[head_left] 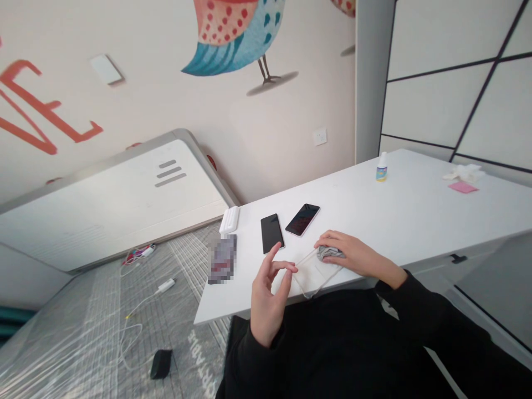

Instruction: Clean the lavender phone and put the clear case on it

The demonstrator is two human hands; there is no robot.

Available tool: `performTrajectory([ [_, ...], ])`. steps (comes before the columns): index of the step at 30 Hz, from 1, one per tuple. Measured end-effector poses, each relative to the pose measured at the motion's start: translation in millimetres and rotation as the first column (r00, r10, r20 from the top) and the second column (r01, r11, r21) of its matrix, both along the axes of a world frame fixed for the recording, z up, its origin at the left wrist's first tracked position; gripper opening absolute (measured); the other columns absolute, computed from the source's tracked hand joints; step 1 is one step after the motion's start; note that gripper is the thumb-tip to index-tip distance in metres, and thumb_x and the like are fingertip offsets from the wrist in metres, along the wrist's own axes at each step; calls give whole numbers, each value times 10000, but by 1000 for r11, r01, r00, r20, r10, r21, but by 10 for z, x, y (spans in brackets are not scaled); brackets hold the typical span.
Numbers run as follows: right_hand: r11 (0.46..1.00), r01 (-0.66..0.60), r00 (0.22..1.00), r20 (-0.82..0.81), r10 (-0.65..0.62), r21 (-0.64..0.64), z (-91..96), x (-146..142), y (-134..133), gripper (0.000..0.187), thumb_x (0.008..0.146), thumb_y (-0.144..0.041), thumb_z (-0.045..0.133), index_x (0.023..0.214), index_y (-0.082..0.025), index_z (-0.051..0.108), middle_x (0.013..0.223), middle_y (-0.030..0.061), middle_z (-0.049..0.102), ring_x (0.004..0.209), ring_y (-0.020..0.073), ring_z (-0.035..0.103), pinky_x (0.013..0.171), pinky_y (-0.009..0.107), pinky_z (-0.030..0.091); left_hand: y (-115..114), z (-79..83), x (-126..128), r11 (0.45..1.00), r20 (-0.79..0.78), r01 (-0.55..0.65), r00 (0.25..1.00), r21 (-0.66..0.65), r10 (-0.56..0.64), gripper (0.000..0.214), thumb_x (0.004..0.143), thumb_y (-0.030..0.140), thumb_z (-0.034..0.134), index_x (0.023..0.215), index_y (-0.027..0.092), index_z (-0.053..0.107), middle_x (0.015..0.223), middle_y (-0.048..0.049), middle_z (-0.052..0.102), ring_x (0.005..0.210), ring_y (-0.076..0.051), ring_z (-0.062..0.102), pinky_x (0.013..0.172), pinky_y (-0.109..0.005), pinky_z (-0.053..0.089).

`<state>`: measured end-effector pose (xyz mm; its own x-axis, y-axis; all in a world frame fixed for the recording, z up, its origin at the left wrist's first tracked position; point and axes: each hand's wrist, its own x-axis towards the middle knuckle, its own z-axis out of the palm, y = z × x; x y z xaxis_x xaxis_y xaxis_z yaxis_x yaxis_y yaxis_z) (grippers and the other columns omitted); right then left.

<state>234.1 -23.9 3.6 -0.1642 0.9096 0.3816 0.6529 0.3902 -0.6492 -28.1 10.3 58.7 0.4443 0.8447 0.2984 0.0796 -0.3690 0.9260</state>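
Observation:
My left hand (270, 293) pinches the left end of a clear phone case (310, 277) between thumb and a finger, with another finger raised. The case is see-through with a pale rim, tilted near the table's front edge. My right hand (347, 252) is closed over a crumpled grey cloth (328, 253), pressed against the case's right part. Fingers partly cover the cloth. Just beyond my hands lie two phones with dark screens: a black phone (272, 233) at left and a light-edged phone (302, 219) beside it.
On the white table (357, 205) stand a small spray bottle (381, 168) and, farther right, white tissue (465, 173) with a pink packet (463, 187). A white box (229, 220) and a blurred-out item (223, 259) line the left edge. Cables (139, 310) trail over the plastic-covered mattress (95, 332).

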Motion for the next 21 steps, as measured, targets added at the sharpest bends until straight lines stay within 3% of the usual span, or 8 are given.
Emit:
performTrajectory([
  [6,1000,-22,1000,6,22,1,-1,19,14,310,976,-381,629,1265,-274,662,1240,79,634,1161,275,610,1016,404,483,-82,42,49,999,-63,20,998,45,-17,562,955,315,636,1476,210,450,847,13,719,963,-181,687,1085,-400,433],
  [10,1000,-21,1000,22,21,19,-1,19,10,299,980,-342,634,1268,-267,655,1237,83,634,1170,271,603,1015,403,484,-175,47,97,991,-96,102,991,84,-94,528,971,252,602,1478,243,454,864,23,713,911,-151,672,1052,-354,441],
  [16,999,-9,999,34,8,37,13,19,7,314,964,-310,672,1274,-263,654,1222,77,638,1148,254,611,1008,391,487,-295,47,193,966,-9,258,966,-10,-258,702,875,308,769,1490,245,437,648,83,559,781,-152,623,886,-306,490],
  [21,999,-2,999,34,1,49,16,27,8,323,952,-313,694,1268,-252,671,1217,77,647,1145,251,621,1012,381,489,-206,-2,192,986,-63,168,984,22,-166,605,949,333,671,1485,243,404,697,78,543,742,-138,597,869,-315,504],
])
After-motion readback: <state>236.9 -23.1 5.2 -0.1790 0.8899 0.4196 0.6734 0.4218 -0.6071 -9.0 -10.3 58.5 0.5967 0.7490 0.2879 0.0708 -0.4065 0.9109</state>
